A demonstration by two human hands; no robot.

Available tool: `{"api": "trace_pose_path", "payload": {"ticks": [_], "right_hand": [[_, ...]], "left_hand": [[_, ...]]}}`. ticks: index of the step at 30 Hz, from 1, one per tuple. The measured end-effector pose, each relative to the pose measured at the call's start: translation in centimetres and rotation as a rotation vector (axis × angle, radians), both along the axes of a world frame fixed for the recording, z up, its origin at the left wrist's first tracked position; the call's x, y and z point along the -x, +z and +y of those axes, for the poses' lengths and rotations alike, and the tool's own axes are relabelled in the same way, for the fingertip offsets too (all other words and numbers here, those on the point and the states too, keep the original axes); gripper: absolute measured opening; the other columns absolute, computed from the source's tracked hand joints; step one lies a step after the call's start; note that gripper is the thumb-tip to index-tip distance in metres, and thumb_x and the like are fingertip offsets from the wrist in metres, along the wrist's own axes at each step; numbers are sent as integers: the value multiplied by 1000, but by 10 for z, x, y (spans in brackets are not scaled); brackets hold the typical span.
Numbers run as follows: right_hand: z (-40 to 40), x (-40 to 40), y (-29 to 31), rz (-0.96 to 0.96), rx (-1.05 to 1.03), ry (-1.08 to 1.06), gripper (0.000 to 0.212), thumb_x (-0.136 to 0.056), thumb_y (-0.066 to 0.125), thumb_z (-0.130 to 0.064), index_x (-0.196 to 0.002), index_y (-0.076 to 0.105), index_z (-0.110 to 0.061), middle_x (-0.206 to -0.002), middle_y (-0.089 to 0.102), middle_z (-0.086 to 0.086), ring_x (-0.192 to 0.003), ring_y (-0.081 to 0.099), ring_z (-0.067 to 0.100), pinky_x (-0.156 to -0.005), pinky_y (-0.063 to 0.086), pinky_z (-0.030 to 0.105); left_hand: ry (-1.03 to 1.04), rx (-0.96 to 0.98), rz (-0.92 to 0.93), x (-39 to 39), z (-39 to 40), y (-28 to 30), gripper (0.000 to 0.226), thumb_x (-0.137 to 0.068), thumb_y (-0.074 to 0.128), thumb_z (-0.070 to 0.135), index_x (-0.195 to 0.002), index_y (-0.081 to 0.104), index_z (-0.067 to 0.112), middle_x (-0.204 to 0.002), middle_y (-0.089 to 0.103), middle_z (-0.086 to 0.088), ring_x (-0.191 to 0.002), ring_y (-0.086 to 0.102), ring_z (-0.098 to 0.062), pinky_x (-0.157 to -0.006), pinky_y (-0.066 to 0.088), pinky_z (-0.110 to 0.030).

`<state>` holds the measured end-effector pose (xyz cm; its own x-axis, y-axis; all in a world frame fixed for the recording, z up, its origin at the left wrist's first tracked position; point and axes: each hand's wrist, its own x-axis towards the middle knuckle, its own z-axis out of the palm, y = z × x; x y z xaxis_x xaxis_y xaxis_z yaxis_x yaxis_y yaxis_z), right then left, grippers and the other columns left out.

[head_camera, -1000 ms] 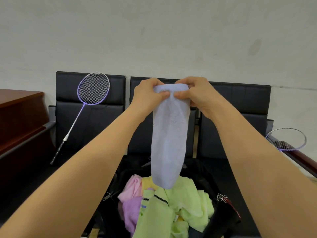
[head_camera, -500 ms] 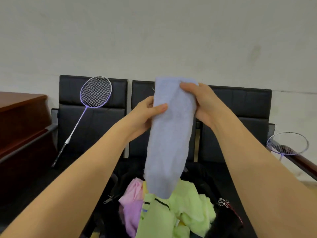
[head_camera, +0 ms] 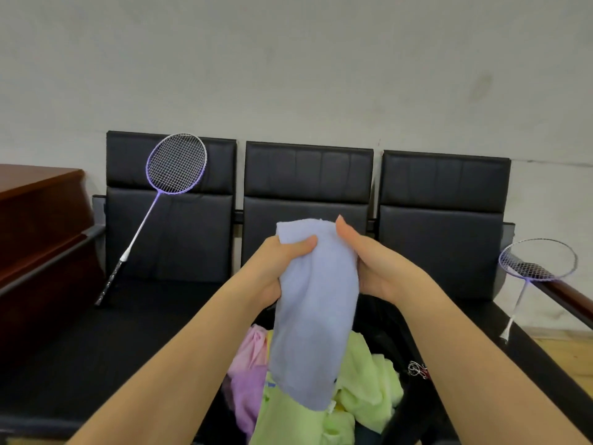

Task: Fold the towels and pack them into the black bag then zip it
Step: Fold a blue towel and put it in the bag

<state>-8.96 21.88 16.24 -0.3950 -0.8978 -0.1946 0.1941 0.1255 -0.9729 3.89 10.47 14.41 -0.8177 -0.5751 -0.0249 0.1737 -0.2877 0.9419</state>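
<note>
Fingers of the left hand (head_camera: 276, 268) curl around the upper part of the pale blue towel (head_camera: 316, 316), thumb laid across its front; the right hand (head_camera: 369, 268) holds the opposite edge, its thumb pointing upward beside the top corner, the remaining fingers hidden behind the cloth.

Head view. The blue towel hangs as a narrow lengthwise strip between both hands, its lower end draped onto a heap of unfolded towels: light green (head_camera: 362, 377), pink (head_camera: 253, 348) and lilac (head_camera: 247, 396). The heap rests on the open black bag (head_camera: 398, 335), which lies on the seat of a black three-seat bench (head_camera: 308, 175). One badminton racket (head_camera: 176, 165) leans against the left backrest; a second racket (head_camera: 539, 260) rests on the right armrest.

Judged risks. Because the strip hangs free, bringing its ends together may leave the layers misaligned. The trailing end touches the loose heap and could drag a towel off the bag. Towels heaped over the opening could foul the zip.
</note>
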Motion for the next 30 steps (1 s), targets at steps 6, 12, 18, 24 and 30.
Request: {"api": "trace_pose_path", "payload": {"ticks": [6, 12, 18, 24, 30], "right_hand": [[-9, 1, -17, 207, 70, -51, 78, -83, 73, -11, -146, 35, -34, -141, 46, 4, -113, 61, 27, -87, 57, 39], [-20, -3, -18, 357, 141, -153, 27, -91, 65, -18, -116, 62, -27, -122, 60, 5, -109, 62, 25, -91, 56, 43], [-11, -1, -14, 327, 76, 52, 64, -83, 74, -16, -138, 46, -31, -129, 52, -2, -115, 58, 22, -92, 55, 38], [-9, 4, -16, 410, 35, -15, 67, -78, 75, -3, -138, 48, -15, -126, 56, 2, -110, 59, 20, -87, 55, 33], [-8, 10, -15, 443, 46, -12, 26, -82, 72, -4, -107, 69, -10, -105, 71, 9, -97, 69, 24, -83, 59, 38]], "left_hand": [[235, 189, -146, 0, -1, -1, 32, -82, 73, 15, -111, 61, 8, -103, 68, -8, -88, 68, -22, -68, 57, -32], [193, 470, -189, -10, -10, -2, 82, -77, 78, 24, -144, 31, 33, -131, 50, 0, -112, 57, -17, -76, 52, -25], [79, 660, -266, -9, -12, 2, 70, -78, 76, 8, -138, 46, 26, -136, 48, 3, -122, 50, -19, -99, 48, -39], [18, 628, -324, -12, -17, 5, 59, -80, 75, 10, -133, 52, 24, -132, 52, 0, -118, 53, -21, -100, 49, -43], [54, 832, -451, -12, -16, 10, 43, -80, 74, 11, -120, 62, 16, -117, 61, -3, -109, 57, -22, -93, 51, -39]]}}
